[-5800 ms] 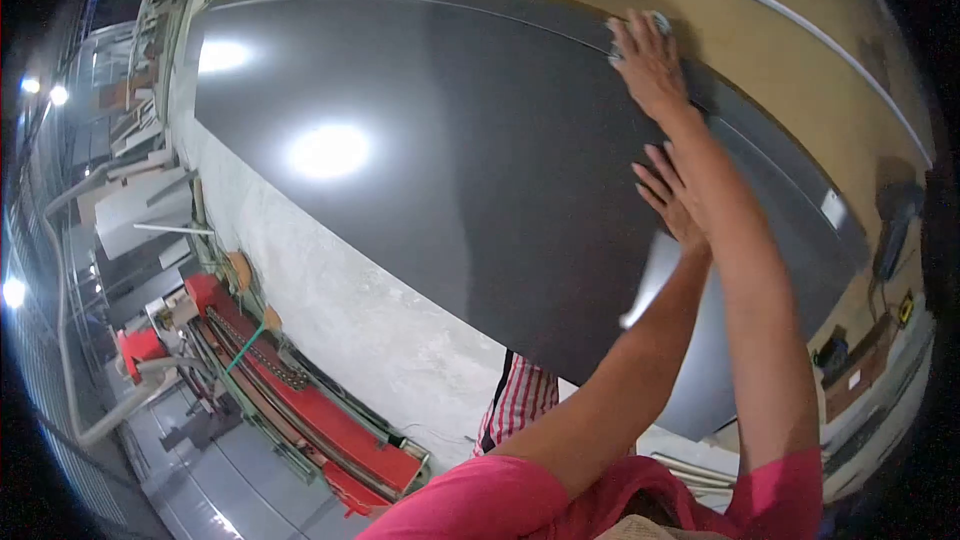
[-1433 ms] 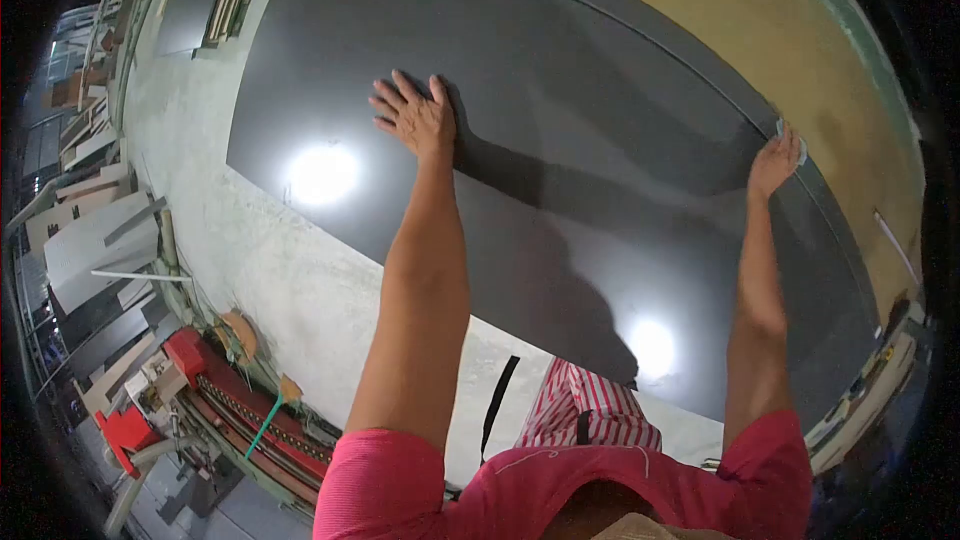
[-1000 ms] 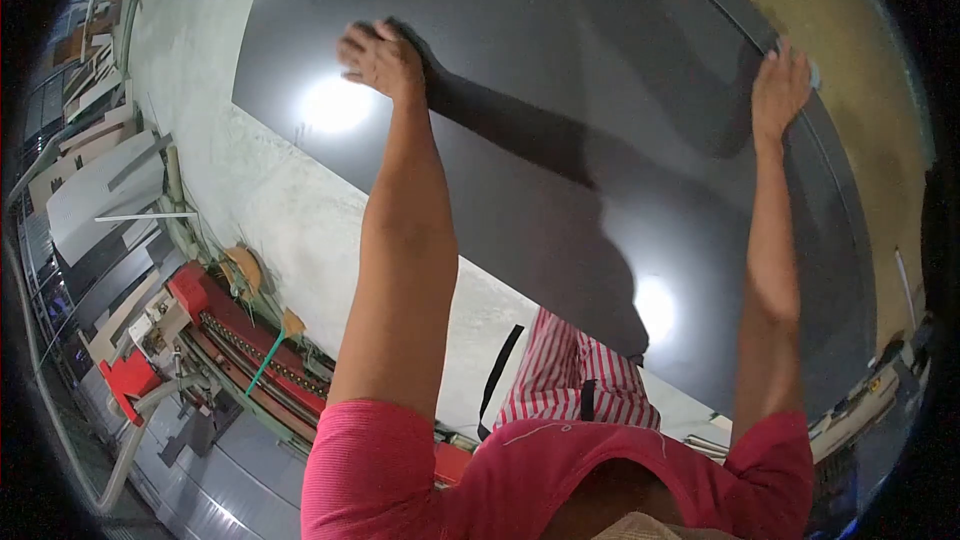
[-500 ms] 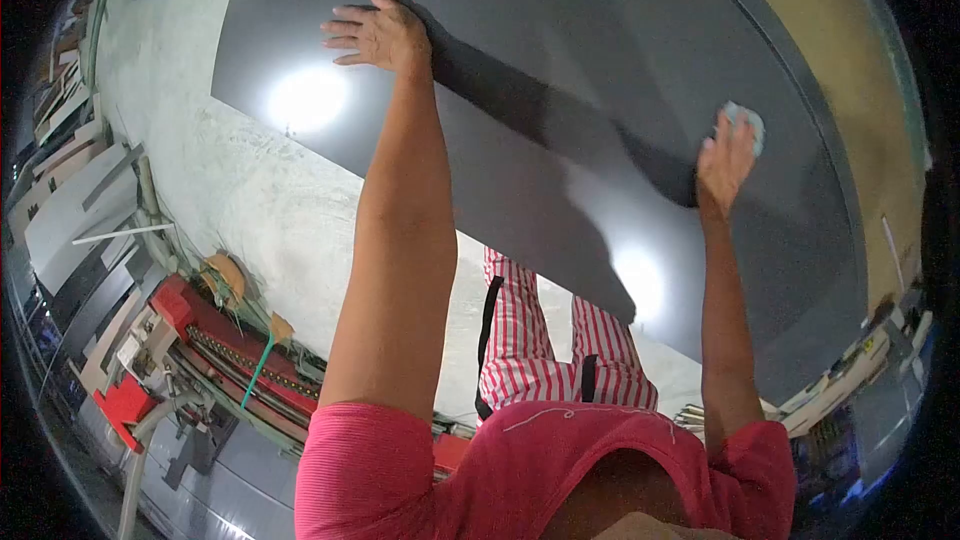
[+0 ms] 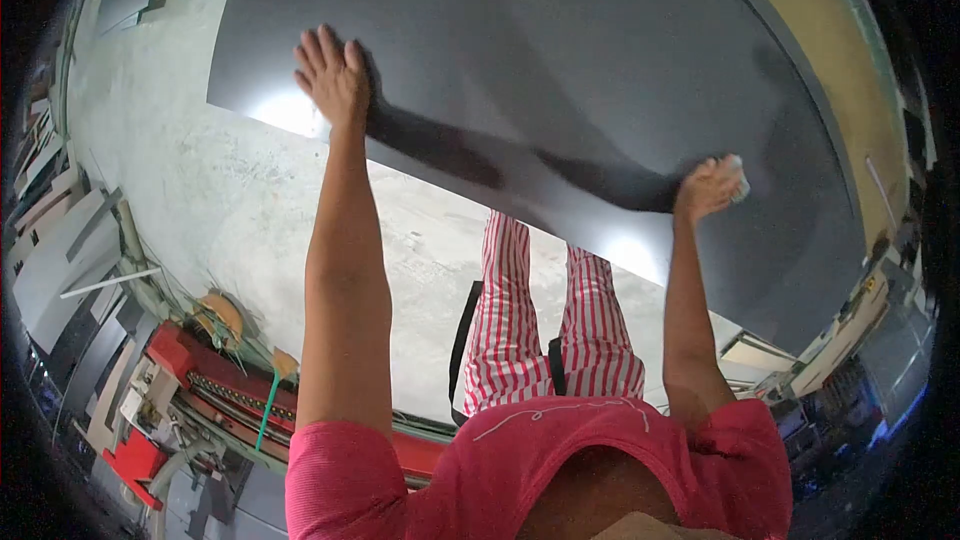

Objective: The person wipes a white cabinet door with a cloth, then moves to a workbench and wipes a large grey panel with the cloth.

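A large dark grey panel (image 5: 590,50) with a smooth, slightly shiny face fills the upper part of the view. My left hand (image 5: 338,82) lies open near the panel's left end, fingers spread and nothing in them. Over toward the right end, my right hand (image 5: 706,188) presses a small pale cloth (image 5: 741,180) against the dark surface. The cloth pokes out past my fingertips, with the rest hidden under them. Both arms reach out over the panel's near edge, casting dark shadows on it.
Pale concrete floor (image 5: 150,160) lies left of and below the panel. A red machine (image 5: 225,365) stands at lower left, near a green-handled brush (image 5: 270,405). Loose sheet offcuts (image 5: 70,260) lean along the left side. A tan surface (image 5: 805,20) borders the panel's far right.
My left hand has shifted left and nearer to me, its fingers now pointing more away. My right hand, with the cloth, has come slightly left and closer to the near edge.
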`<state>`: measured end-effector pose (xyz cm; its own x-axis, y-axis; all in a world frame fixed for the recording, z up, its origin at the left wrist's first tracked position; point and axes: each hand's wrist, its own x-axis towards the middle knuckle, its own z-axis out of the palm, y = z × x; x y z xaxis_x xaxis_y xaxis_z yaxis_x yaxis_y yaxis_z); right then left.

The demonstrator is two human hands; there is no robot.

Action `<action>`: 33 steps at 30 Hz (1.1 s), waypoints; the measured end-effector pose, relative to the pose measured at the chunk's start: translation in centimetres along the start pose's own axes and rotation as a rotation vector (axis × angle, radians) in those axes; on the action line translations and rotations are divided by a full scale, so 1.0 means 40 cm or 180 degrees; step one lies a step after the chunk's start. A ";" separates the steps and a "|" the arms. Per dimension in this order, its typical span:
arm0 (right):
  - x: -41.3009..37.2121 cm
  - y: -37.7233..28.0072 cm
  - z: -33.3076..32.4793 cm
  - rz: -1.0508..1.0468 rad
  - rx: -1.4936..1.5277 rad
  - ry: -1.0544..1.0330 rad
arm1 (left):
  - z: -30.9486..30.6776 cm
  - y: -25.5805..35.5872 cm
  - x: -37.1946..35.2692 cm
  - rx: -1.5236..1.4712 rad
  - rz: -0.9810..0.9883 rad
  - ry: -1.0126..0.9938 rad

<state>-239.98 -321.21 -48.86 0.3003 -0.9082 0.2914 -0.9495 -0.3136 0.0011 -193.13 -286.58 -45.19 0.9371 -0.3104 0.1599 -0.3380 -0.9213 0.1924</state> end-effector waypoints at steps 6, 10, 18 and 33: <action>-0.032 -0.454 -0.093 -0.0988 0.0594 -0.0062 | -0.029 -0.001 -0.049 0.0064 -0.0117 -0.0090; -0.066 -0.653 -0.151 -0.1530 0.0813 -0.0795 | -0.028 0.022 -0.059 0.0132 -0.0157 -0.0155; -0.042 -0.530 -0.152 -0.1331 0.0890 -0.1121 | -0.002 0.060 -0.071 0.0072 -0.0126 -0.0125; -0.011 -0.493 -0.159 -0.1216 0.1016 -0.1090 | -0.021 0.106 -0.084 0.0231 -0.0117 -0.0119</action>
<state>-221.97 -312.87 -42.91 0.6770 -0.7359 0.0022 -0.7107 -0.6546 -0.2575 -197.78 -289.24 -44.10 0.9518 -0.2833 0.1176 -0.2973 -0.9464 0.1266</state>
